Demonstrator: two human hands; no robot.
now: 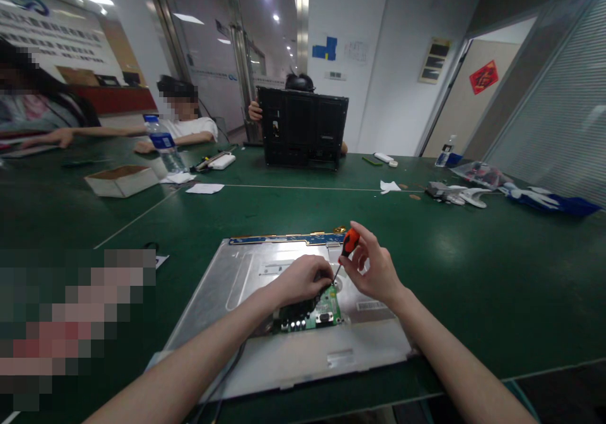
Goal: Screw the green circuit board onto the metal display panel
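Note:
My right hand [374, 263] is closed round the orange and black handle of a screwdriver [350, 242]. Its thin shaft slants down to the upper edge of a green circuit board [334, 304]. My left hand [310, 279] is over the board with curled fingers, close to the screwdriver's tip; what they hold, if anything, is hidden. Under both hands lies a flat metal display panel [222, 298], back side up. A narrow blue circuit strip [279, 240] runs along its far edge. Dark cables partly cover the board beneath my left hand.
Across the green table [473, 272], a person holds up a black monitor housing [303, 127]. A shallow box [120, 181] and a water bottle [165, 143] stand at the left, near other people. White-handled tools [457, 194] and plastic bags [480, 175] lie at the right.

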